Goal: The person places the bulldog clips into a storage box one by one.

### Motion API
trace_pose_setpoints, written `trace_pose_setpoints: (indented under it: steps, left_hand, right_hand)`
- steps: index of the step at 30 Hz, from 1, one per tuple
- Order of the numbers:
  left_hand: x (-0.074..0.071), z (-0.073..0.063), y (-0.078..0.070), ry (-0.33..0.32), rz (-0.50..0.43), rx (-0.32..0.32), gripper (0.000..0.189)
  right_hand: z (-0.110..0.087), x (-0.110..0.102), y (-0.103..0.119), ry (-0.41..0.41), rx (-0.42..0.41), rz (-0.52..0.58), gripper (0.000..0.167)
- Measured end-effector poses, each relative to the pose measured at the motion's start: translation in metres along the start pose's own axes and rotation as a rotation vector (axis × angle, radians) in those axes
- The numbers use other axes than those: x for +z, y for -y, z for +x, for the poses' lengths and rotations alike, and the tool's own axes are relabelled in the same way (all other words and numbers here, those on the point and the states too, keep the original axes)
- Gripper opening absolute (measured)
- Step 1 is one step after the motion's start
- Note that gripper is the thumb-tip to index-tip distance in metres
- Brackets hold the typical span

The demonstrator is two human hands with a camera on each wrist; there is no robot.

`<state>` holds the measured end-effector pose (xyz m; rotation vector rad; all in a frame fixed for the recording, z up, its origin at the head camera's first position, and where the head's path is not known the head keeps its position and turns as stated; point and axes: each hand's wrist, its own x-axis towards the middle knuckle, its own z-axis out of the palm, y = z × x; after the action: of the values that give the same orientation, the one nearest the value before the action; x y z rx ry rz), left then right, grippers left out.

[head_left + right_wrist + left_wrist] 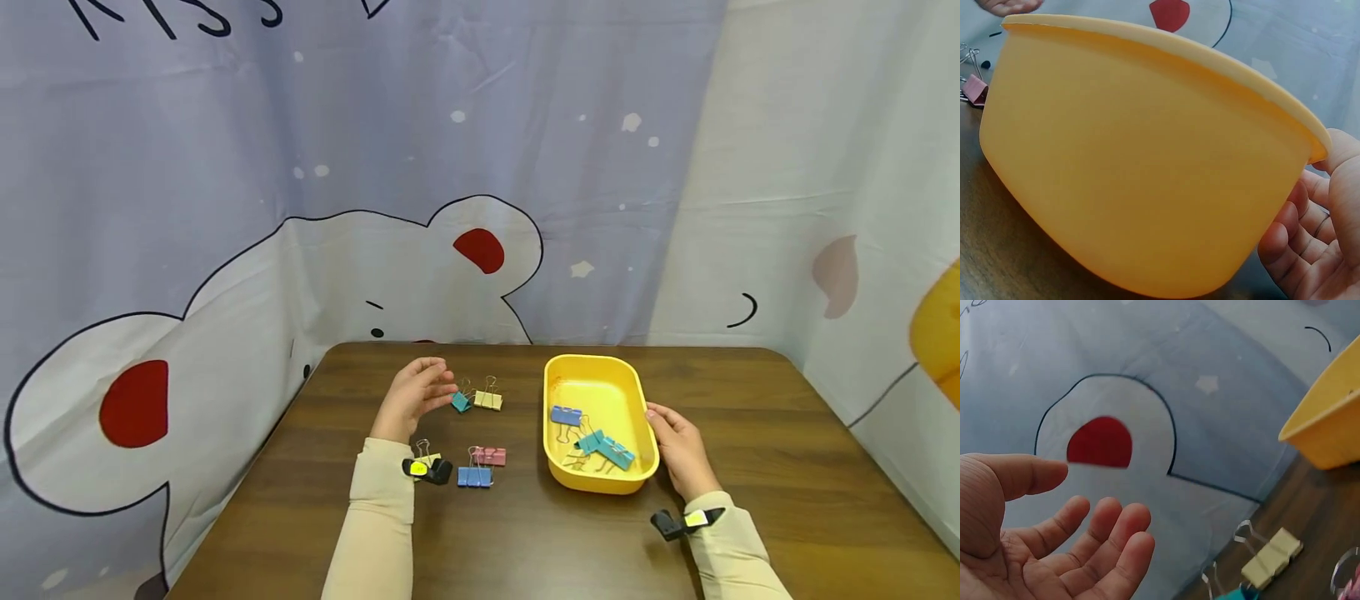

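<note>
My left hand (416, 396) is held over the table's left side, fingers loosely bent and nothing in them. Right by its fingertips is a teal binder clip (461, 402), with a pale yellow binder clip (487, 402) beside it. My right hand (678, 446) grips the right side of a yellow plastic basin (1141, 156), thumb at the rim and fingers against the outer wall. Inside the basin lie a blue binder clip (566, 415) and two teal binder clips (617, 452), with wire handles around them.
Nearer on the brown table (487, 550) lie a pink binder clip (491, 456) and a blue binder clip (475, 477). Another yellow clip (429, 458) is partly hidden by the left wrist camera. A printed curtain (420, 125) hangs behind the table's far edge.
</note>
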<state>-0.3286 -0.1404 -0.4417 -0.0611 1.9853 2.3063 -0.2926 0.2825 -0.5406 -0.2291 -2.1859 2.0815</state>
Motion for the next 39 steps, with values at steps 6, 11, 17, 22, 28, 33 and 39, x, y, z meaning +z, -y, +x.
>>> trace_pose_setpoints:
  steps: [6, 11, 17, 22, 28, 33, 39]
  left_hand:
    - [-0.034, -0.012, 0.014, -0.069, 0.001, -0.021, 0.033]
    - [-0.055, -0.021, 0.028, -0.112, 0.034, -0.048, 0.037]
    - [-0.061, -0.023, 0.039, -0.102, 0.091, -0.073, 0.041]
    - [-0.063, -0.026, 0.047, -0.052, 0.161, -0.076, 0.048]
    - [-0.065, -0.027, 0.055, 0.007, 0.147, -0.072, 0.053]
    - [-0.067, -0.026, 0.061, 0.008, 0.096, -0.086, 0.054]
    - [-0.067, -0.029, 0.065, 0.009, 0.069, -0.088, 0.056]
  right_hand:
    - [0.000, -0.001, -0.002, -0.008, -0.001, -0.016, 0.060]
    - [0.000, 0.000, 0.000, -0.011, 0.000, -0.037, 0.060]
    - [0.001, -0.001, 0.001, -0.008, 0.006, -0.044, 0.062]
    - [0.001, -0.001, 0.002, -0.011, 0.009, -0.057, 0.064]
    - [0.000, 0.000, 0.003, -0.012, 0.013, -0.065, 0.064]
    - [0.000, -0.001, 0.002, -0.015, 0.021, -0.066, 0.064]
    - [0.001, 0.000, 0.001, -0.025, 0.029, -0.058, 0.061]
